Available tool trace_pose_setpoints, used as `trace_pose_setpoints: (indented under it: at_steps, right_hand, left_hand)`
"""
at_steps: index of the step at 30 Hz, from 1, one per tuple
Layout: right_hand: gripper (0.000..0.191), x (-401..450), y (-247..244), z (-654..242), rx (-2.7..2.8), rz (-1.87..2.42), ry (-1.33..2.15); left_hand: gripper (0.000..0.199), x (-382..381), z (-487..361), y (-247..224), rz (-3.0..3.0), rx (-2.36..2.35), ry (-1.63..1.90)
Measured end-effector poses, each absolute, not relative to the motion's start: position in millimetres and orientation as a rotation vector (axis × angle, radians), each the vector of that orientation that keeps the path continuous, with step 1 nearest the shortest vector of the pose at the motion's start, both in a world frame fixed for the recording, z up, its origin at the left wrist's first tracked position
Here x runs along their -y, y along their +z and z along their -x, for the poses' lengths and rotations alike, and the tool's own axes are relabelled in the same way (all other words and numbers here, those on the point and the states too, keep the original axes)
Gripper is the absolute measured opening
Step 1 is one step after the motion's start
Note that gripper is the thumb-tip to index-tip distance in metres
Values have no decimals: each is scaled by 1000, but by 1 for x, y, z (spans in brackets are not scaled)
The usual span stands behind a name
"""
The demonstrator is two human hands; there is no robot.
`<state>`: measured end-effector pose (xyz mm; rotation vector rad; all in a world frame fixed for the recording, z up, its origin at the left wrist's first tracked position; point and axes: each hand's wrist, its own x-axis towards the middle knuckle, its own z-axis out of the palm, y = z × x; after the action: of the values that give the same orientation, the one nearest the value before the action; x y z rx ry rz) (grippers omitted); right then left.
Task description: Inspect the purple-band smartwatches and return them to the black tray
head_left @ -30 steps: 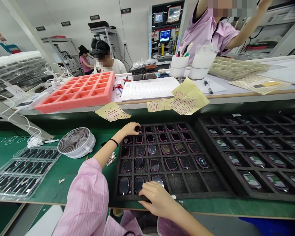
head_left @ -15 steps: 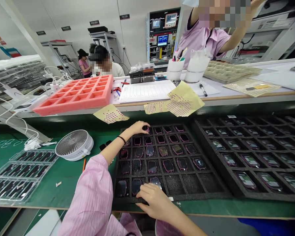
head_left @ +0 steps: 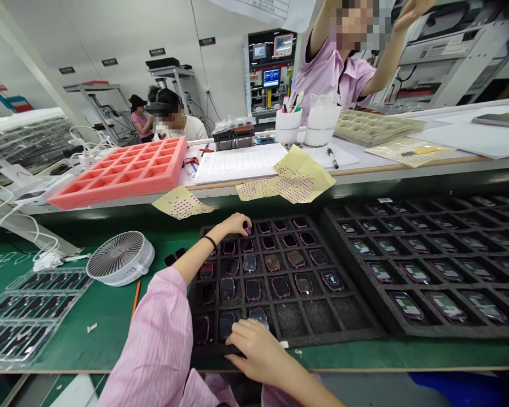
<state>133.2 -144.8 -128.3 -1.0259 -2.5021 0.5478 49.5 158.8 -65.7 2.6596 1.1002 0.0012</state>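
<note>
My left hand (head_left: 236,224) reaches to the back row of a black foam tray (head_left: 356,333), its fingers pinched on a smartwatch body (head_left: 246,228) with a purple-tinted rim. That watch is tilted and partly covered by the fingers. My right hand (head_left: 257,346) lies over the tray's front edge, fingers bent and thumb apart. Its fingertips are beside a dark-screened watch (head_left: 227,326) and in front of another watch (head_left: 258,317), which they partly hide. I see nothing held in it. Several similar watches fill the other rows, one with a lit dial (head_left: 332,281).
A second black foam tray (head_left: 401,322) with watches adjoins on the right. To the left are a white fan (head_left: 121,257), an orange pencil (head_left: 136,302) and clear plastic trays (head_left: 34,316). A pink foam tray (head_left: 123,172) and papers (head_left: 240,163) lie on the shelf; a co-worker (head_left: 335,73) stands behind.
The head view has shifted slightly, so the bench appears further left and lower. The watch in my left hand now looks more tilted. My right hand stays at the tray's front edge.
</note>
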Motion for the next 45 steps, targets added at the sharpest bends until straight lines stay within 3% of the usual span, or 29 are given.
trace_pose_setpoints:
  at_steps: [4,9,14,18,23,26,31,36,41,45]
  right_hand:
    - [14,145,-127,-134,2535,1022,537]
    - [19,143,-129,-133,2547,1030,532]
    - [24,142,-131,-130,2526,1042,561]
    - [24,142,-123,-141,2237,997,759]
    - [39,114,-106,-186,1373,1071,868]
    - [57,89,-93,-200,1093,1107,1158]
    - [53,76,-79,-170,1130,927,1571]
    - [48,78,-82,-123,1254,1017,1510]
    - [43,76,-83,-100,1067,1025,1797]
    - [37,76,-74,-109,876,895,2045]
  left_hand:
    - [40,-160,-74,-58,-2649,-1094,112]
    - [50,-164,-117,-65,-2650,-1114,-50]
    - [47,-168,-132,-74,-2660,-1141,-95]
    - [46,-155,-117,-69,-2669,-1167,88]
    - [57,-95,-81,-42,-2596,-1149,536]
    - [60,-37,-58,-27,-2542,-971,756]
    - [76,46,-24,-27,-2608,-1085,628]
    - [80,86,6,-43,-2513,-1357,557]
    - [70,87,58,-48,-2380,-1217,715]
    - [21,64,123,-63,-2299,-1551,805]
